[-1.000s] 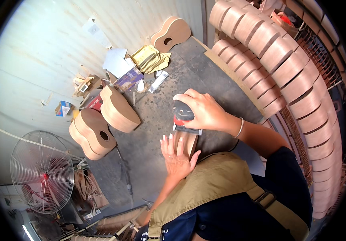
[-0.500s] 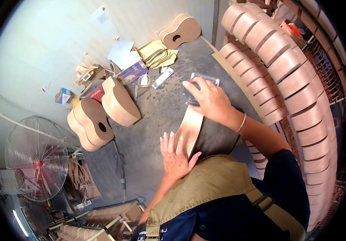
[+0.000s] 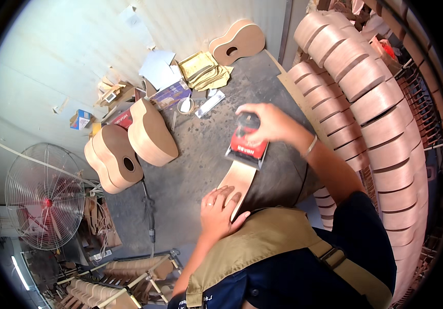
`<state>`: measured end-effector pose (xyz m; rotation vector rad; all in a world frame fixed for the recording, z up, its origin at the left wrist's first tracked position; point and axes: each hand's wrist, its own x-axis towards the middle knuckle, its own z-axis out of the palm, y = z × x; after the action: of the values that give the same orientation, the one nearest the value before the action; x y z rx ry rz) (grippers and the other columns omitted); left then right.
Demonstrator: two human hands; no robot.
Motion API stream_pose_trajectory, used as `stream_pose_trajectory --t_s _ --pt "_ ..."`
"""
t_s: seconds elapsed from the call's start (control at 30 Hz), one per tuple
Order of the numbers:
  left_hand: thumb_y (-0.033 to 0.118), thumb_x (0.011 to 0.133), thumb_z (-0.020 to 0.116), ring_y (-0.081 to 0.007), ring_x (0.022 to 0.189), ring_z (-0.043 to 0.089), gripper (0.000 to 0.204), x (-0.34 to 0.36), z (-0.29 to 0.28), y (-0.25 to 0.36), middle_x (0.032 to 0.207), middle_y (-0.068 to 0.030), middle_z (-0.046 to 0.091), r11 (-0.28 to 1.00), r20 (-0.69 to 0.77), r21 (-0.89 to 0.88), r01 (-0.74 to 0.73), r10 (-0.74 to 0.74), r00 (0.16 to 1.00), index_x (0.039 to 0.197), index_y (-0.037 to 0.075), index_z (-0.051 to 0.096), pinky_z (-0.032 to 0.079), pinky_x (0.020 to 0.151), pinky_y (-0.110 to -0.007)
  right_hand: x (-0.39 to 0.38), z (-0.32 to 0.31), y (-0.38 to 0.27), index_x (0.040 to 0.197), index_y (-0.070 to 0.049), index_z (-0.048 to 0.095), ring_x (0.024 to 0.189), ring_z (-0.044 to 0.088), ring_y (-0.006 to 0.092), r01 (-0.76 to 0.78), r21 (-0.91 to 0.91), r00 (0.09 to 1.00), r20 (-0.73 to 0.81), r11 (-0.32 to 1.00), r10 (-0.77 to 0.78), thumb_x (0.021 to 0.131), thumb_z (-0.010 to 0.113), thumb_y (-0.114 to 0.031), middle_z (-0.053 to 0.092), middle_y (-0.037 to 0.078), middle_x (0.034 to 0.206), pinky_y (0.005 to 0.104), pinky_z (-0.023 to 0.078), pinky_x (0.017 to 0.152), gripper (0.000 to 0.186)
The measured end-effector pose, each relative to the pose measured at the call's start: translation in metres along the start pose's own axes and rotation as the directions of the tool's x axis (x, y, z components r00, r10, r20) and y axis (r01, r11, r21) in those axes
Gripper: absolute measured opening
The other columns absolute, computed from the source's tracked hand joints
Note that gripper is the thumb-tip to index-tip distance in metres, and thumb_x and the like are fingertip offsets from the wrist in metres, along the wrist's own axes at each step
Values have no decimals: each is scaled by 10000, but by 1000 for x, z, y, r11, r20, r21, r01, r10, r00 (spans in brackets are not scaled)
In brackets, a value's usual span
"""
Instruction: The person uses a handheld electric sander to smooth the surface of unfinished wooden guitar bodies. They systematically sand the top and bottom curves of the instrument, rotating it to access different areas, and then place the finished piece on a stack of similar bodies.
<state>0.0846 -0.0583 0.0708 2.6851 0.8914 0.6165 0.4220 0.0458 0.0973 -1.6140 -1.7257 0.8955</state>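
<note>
My right hand [image 3: 270, 123] is wrapped round a red and black electric sander [image 3: 247, 147]. The sander's flat base is against or just over the far end of a curved strip of pale wood [image 3: 240, 177]. This strip looks like the upturned side of a small guitar body; the rest of it is hard to make out. My left hand [image 3: 220, 211] lies on the near part of the wood, fingers spread and slightly bent, thumb by the near edge. My apron front is close against that near end.
Two guitar bodies [image 3: 152, 136] [image 3: 111, 159] stand at the left, another [image 3: 238, 42] leans at the back. Yellow sandpaper sheets [image 3: 203, 70] and boxes [image 3: 170, 95] line the wall. A cable [image 3: 149, 213] crosses the bench [image 3: 190, 149]. Stacked bent wood [image 3: 381, 103] rises right; a fan [image 3: 46, 198] stands left.
The sander has come nearer to me along the wood, and its red top now shows. My left hand has shifted slightly toward me, its fingers a little more bent.
</note>
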Motion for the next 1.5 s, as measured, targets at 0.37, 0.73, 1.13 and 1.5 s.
stream_pose_trajectory --t_s 0.37,0.73,1.13,1.5 --pt "453 903 877 -296 1409 637 524 10 -4 1 1499 -41 708 995 116 58 85 -91 989 1354 198 795 514 1126 -502 7 -6 -19 1447 -145 725 1134 793 414 21 -46 995 97 999 -17 696 977 -364 800 243 1232 475 608 1047 821" --pt "348 902 890 -322 1374 638 558 18 -10 13 1536 -63 678 984 245 125 130 -157 957 1425 205 760 519 1093 -492 39 44 196 1579 -136 668 871 699 101 -548 629 832 481 551 277 905 883 -265 797 35 1215 277 460 549 719" --pt "434 743 999 -503 1084 775 801 152 71 -18 1152 -299 776 893 482 32 450 -408 775 1246 -51 607 621 928 -560 -107 -36 108 1439 -109 732 739 651 83 -222 511 871 -279 831 404 843 966 -189 745 26 1144 260 509 508 645" --pt "294 709 1055 -244 1119 811 750 46 -28 -5 1182 -140 839 753 153 -595 280 -236 960 1345 11 775 620 1020 -392 -195 -55 -51 1398 -50 753 1117 784 240 306 -24 923 -239 952 -302 726 988 -174 791 127 1198 366 603 1010 723"
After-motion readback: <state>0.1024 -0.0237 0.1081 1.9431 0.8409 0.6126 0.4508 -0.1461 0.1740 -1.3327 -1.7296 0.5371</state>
